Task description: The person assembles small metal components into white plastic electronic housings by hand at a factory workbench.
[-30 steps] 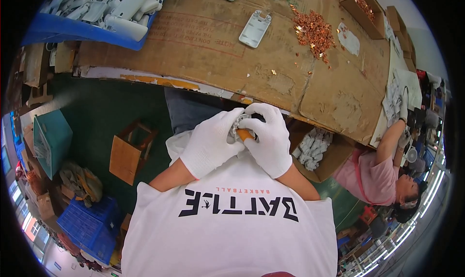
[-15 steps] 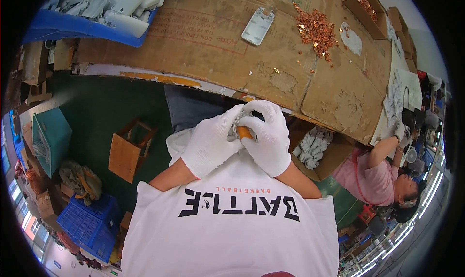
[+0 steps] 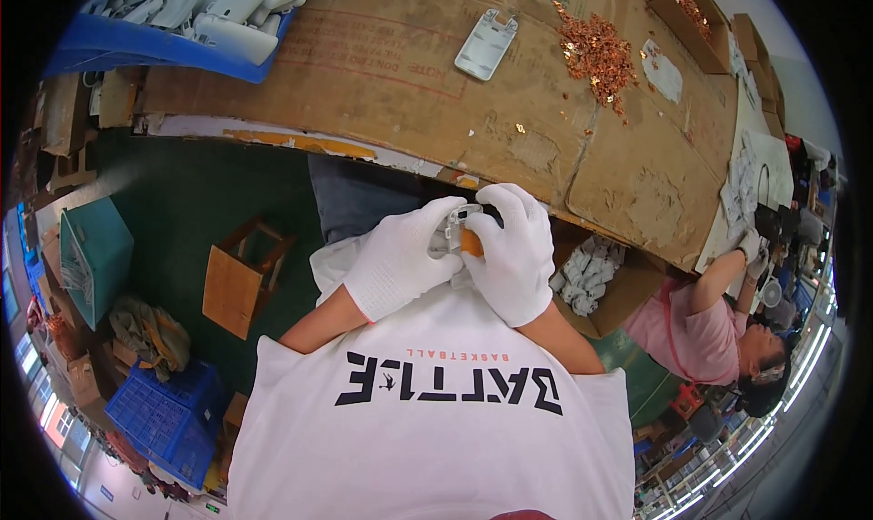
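Note:
In front of my chest, at the table's near edge, both my white-gloved hands meet around a small white plastic housing (image 3: 449,232). My left hand (image 3: 406,258) grips its left side between thumb and fingers. My right hand (image 3: 516,255) is curled at the other side, closed round a small orange piece (image 3: 471,242) set against the housing. The gloves hide most of both, so I cannot tell exactly what the orange piece is.
Cardboard covers the table (image 3: 382,93), with a white plastic shell (image 3: 486,45) and a heap of small copper-coloured metal parts (image 3: 600,56) on it. A blue bin (image 3: 164,61) of white shells stands far left. Below right, a carton (image 3: 626,297) holds white parts. A co-worker (image 3: 705,325) sits right.
My hands have drawn slightly apart, the right one shifting a little to the right. More of the white housing now shows between them.

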`<state>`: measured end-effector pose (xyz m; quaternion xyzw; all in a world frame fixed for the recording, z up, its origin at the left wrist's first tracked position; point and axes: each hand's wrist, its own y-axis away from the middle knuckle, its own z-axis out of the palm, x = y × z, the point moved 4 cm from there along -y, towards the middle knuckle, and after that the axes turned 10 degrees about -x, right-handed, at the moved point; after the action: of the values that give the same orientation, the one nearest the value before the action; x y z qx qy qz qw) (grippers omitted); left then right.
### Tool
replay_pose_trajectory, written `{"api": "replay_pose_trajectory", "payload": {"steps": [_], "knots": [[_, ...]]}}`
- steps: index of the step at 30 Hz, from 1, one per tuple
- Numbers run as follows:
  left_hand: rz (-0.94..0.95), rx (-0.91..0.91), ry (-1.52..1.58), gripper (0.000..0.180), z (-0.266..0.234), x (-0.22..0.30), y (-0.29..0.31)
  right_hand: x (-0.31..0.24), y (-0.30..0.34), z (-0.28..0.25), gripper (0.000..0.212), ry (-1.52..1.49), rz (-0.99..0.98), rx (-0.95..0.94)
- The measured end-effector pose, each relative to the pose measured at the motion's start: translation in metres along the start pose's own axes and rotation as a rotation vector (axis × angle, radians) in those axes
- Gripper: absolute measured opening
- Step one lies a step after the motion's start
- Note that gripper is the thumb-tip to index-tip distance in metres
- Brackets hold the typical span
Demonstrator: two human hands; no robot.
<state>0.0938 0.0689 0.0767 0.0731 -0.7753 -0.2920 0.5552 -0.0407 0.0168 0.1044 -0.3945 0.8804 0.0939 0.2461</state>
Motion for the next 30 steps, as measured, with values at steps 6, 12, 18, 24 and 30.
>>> {"api": "replay_pose_trajectory", "payload": {"steps": [6, 12, 18, 24, 30], "knots": [[0.003, 0.039, 0.036, 0.059, 0.001, -0.005, -0.001, 0.007, 0.005, 0.013, 0.018, -0.003, 0.043, -0.060], [0.092, 0.074, 0.108, 0.058, 0.003, -0.014, -0.003, 0.008, 0.010, 0.010, 0.020, -0.044, 0.019, -0.058], [0.066, 0.028, 0.149, 0.057, 0.003, -0.016, -0.004, 0.003, 0.010, -0.001, 0.025, 0.026, -0.144, -0.160], [0.089, 0.108, 0.292, 0.050, 0.008, -0.019, -0.005, 0.001, 0.013, 0.005, 0.022, -0.019, -0.147, -0.228], [0.120, 0.278, 0.482, 0.039, 0.009, -0.012, -0.004, -0.002, 0.004, 0.004, 0.029, -0.007, -0.036, -0.123]]}}
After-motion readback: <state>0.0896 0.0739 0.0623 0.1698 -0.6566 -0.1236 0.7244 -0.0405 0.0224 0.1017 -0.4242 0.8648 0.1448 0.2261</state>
